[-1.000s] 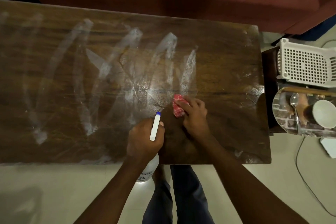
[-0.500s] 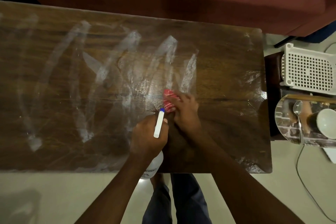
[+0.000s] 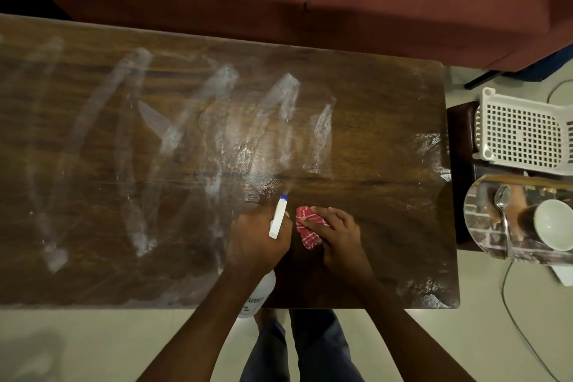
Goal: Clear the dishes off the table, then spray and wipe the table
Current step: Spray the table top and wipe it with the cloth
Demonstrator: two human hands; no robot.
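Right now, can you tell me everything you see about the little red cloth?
The red cloth is a small rag, red with thin white lines in a check pattern, and looks like soft fabric. It is bunched into a wad, not spread flat. It sits on the wooden table, toward the near right part. The right hand lies on top with fingers across it, pressing it down, so part is hidden. The left hand with the spray bottle is close on its left.

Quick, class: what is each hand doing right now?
Left hand: grips the spray bottle.
Right hand: presses the red cloth onto the table.
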